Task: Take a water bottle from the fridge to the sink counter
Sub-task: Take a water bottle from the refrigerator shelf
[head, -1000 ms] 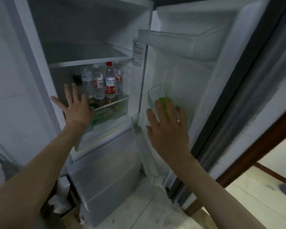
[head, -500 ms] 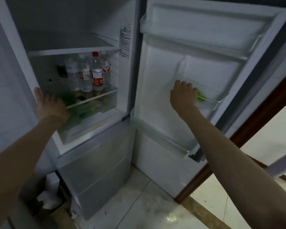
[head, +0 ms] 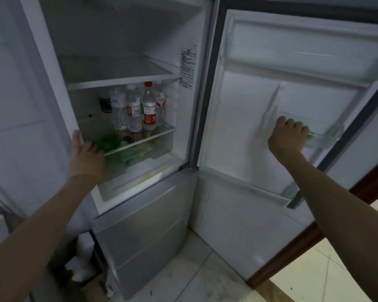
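Left hand [head: 86, 159] rests loosely on fridge [head: 50, 73] (bottles [head: 148, 107] inside); right hand [head: 287, 140] grips door bin [head: 327, 136].

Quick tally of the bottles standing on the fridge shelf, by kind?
Clear water bottles: 4
Dark bottle: 1
Total: 5

Door [head: 249, 105] stands wide at frame right, fridge mouth unobstructed. Upper shelf [head: 118, 70] bare. Bottles [head: 133, 112] crowd the centre shelf (touching, caps near the shelf above). Door bin [head: 327, 136] projects at right.
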{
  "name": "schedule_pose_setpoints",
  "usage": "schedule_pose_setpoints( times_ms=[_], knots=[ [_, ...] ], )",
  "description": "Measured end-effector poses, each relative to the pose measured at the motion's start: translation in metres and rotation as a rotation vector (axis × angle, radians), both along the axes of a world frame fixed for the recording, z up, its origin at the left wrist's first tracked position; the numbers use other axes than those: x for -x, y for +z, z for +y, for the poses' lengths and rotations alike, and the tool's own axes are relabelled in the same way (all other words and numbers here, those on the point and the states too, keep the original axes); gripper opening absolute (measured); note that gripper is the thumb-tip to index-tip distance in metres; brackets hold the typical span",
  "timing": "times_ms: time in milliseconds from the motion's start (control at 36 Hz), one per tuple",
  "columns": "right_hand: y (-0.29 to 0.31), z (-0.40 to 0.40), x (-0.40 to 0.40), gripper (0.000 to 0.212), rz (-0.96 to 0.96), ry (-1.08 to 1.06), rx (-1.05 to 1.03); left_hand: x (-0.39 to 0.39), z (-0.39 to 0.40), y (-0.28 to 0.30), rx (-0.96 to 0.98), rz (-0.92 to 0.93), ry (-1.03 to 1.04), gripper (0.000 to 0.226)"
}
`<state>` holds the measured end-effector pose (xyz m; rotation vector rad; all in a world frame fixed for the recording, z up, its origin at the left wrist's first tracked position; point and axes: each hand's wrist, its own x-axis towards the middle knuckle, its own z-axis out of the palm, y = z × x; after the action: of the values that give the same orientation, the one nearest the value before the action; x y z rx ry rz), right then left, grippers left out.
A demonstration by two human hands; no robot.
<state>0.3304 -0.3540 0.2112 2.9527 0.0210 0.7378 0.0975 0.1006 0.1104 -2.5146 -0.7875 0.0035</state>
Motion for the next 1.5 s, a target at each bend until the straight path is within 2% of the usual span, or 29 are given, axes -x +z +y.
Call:
schedule_pose_setpoints(
  times_ms=[139, 194, 250, 306, 389, 444, 528, 667, 722, 778, 861, 944, 1000, 1139, 1167, 1222, 1278, 1306, 1417, 1500],
  knots=[
    [-0.004, 0.021, 0.005, 0.049, -0.049, -0.026, -0.071, -0.009, -0.005, -0.010, 0.046, -0.216, -0.112, 0.024],
    [-0.014, 0.041, 0.013, 0.054, -0.126, 0.126, -0.099, -0.018, -0.016, -0.011, 0.118, -0.336, -0.223, 0.025],
    [-0.032, 0.066, 0.020, 0.050, -0.160, 0.342, -0.103, -0.030, -0.028, -0.011, 0.210, -0.364, -0.346, 0.030],
    [-0.054, 0.090, 0.024, 0.042, -0.054, 0.500, -0.175, -0.045, -0.037, -0.011, 0.417, -0.385, -0.393, 0.033],
    [-0.085, 0.117, 0.014, 0.035, 0.224, 0.563, -0.282, -0.073, -0.040, -0.002, 0.869, -0.531, -0.264, 0.032],
    [-0.105, 0.128, 0.002, 0.036, 0.368, 0.597, -0.254, -0.098, -0.030, 0.006, 1.010, -0.637, -0.177, 0.035],
    [-0.126, 0.138, -0.020, 0.033, 0.415, 0.683, -0.190, -0.144, -0.008, 0.022, 1.109, -0.800, -0.079, 0.039],
    [-0.132, 0.176, -0.070, 0.019, 0.154, 0.971, -0.023, -0.221, 0.036, 0.054, 1.068, -1.094, -0.040, 0.039],
    [-0.125, 0.201, -0.092, 0.022, -0.029, 1.064, 0.013, -0.247, 0.052, 0.062, 0.963, -1.123, 0.002, 0.035],
    [-0.113, 0.228, -0.111, 0.030, -0.189, 1.091, -0.026, -0.268, 0.063, 0.064, 0.870, -1.094, 0.034, 0.046],
    [-0.084, 0.269, -0.134, 0.049, -0.266, 0.971, -0.109, -0.290, 0.070, 0.063, 0.751, -0.973, 0.050, 0.060],
    [-0.059, 0.298, -0.156, 0.069, -0.243, 0.757, -0.160, -0.304, 0.073, 0.055, 0.547, -1.018, -0.034, 0.058],
    [-0.057, 0.307, -0.168, 0.077, -0.272, 0.665, -0.163, -0.307, 0.072, 0.049, 0.444, -0.981, -0.031, 0.057],
    [-0.068, 0.313, -0.182, 0.086, -0.330, 0.643, -0.131, -0.299, 0.058, 0.029, 0.318, -1.120, -0.096, 0.046],
    [-0.069, 0.314, -0.183, 0.086, -0.333, 0.634, -0.122, -0.297, 0.052, 0.022, 0.366, -1.169, -0.112, 0.046],
    [-0.071, 0.316, -0.184, 0.085, -0.334, 0.628, -0.119, -0.294, 0.039, 0.009, 0.593, -1.302, -0.075, 0.048],
    [-0.072, 0.319, -0.183, 0.084, -0.328, 0.627, -0.135, -0.295, 0.031, -0.002, 0.813, -1.398, 0.022, 0.059],
    [-0.072, 0.320, -0.183, 0.085, -0.325, 0.626, -0.147, -0.294, 0.028, -0.006, 0.865, -1.415, 0.047, 0.066],
    [-0.069, 0.324, -0.181, 0.088, -0.291, 0.630, -0.166, -0.283, 0.027, -0.014, 0.913, -1.260, -0.002, 0.089],
    [-0.068, 0.323, -0.177, 0.088, -0.280, 0.652, -0.193, -0.272, 0.024, -0.014, 0.939, -1.281, 0.028, 0.082]
  ],
)
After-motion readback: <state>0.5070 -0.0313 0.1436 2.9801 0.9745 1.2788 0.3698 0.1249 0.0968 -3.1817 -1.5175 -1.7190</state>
